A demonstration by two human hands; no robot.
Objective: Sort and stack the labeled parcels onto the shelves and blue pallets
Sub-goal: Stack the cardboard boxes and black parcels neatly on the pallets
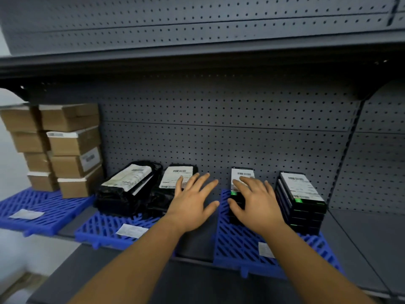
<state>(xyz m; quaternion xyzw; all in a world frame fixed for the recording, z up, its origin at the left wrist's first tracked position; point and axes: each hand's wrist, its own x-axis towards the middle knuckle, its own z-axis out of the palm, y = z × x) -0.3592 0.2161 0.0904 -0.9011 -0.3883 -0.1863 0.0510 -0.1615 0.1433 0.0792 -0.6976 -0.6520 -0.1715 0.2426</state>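
Note:
Three blue pallets lie on a grey shelf. The right pallet [238, 244] bears two stacks of black labeled boxes: a left stack [241, 173] and a right stack [300, 200]. My right hand [256, 202] lies over the left stack with fingers spread and straight. My left hand [192, 198] hovers open between the pallets, fingers spread, its fingertips in front of a black bagged parcel [177, 178]. Another black bagged parcel [129, 185] lies beside that one on the middle pallet [103, 231]. Brown cardboard boxes [72, 148] are stacked on the left pallet [43, 207].
A grey pegboard wall [219, 132] backs the shelf, and an upper shelf [197, 60] overhangs it. White paper labels lie on each pallet's front. Bare grey shelf [361, 238] extends to the right of the right pallet. A lower shelf edge runs below.

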